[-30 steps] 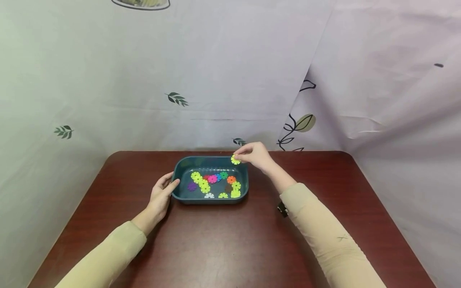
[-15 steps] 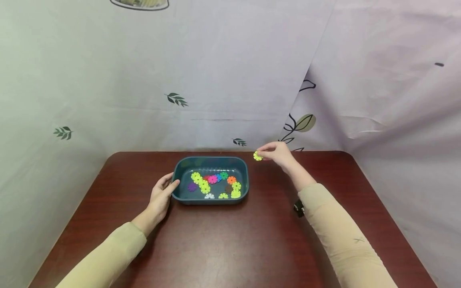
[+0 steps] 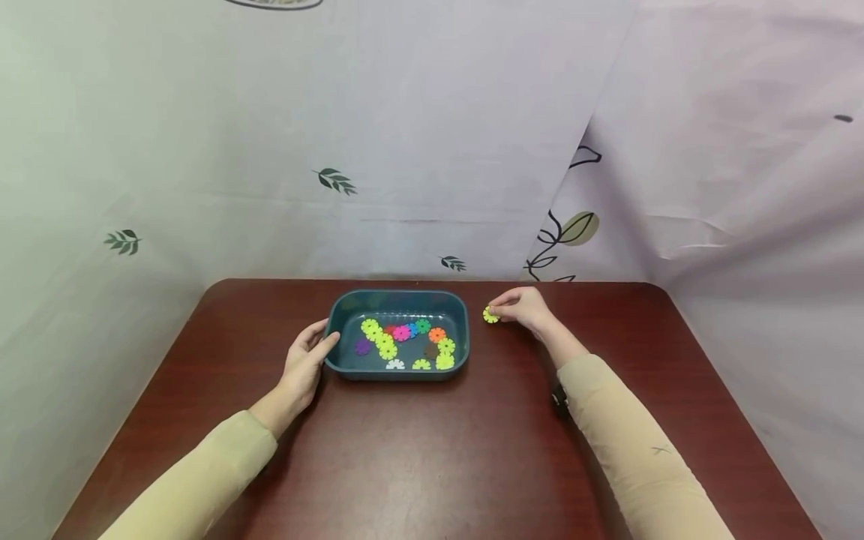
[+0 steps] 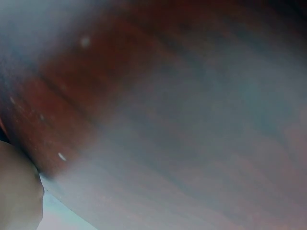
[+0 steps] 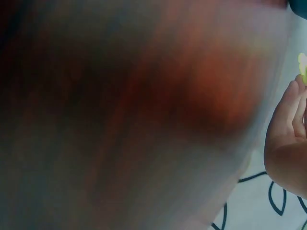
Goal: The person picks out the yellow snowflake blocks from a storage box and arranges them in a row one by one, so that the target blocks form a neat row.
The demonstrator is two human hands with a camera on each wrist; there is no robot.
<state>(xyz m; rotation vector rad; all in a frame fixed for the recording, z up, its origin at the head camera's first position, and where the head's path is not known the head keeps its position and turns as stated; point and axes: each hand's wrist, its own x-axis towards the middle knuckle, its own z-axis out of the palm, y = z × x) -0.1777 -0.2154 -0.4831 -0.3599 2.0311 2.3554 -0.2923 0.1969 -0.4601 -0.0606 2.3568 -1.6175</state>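
With the thumb over its left rim and the fingers along its outer wall, my left hand (image 3: 301, 369) holds a dark teal plastic tray (image 3: 397, 376). Inside lie several snowflake-shaped discs, among them yellow ones (image 3: 386, 345), a purple one (image 3: 363, 347), an orange one (image 3: 437, 334) and a white one (image 3: 395, 364). To the right of the tray, my right hand (image 3: 531, 309) pinches a yellow snowflake disc (image 3: 489, 316) by its edge, close over the tabletop. Whether that disc touches the table I cannot tell. The right wrist view catches the hand and a sliver of the disc (image 5: 302, 64) at its edge.
A reddish-brown table (image 3: 405, 450) carries the tray near its back edge. Pale cloth (image 3: 405, 135) printed with leaves hangs behind and at both sides. Both wrist views are mostly blurred table surface.
My right hand has carried the yellow snowflake disc from above the tray's back right corner out to the right, then lowered it toward the table. My left hand keeps its hold on the tray.
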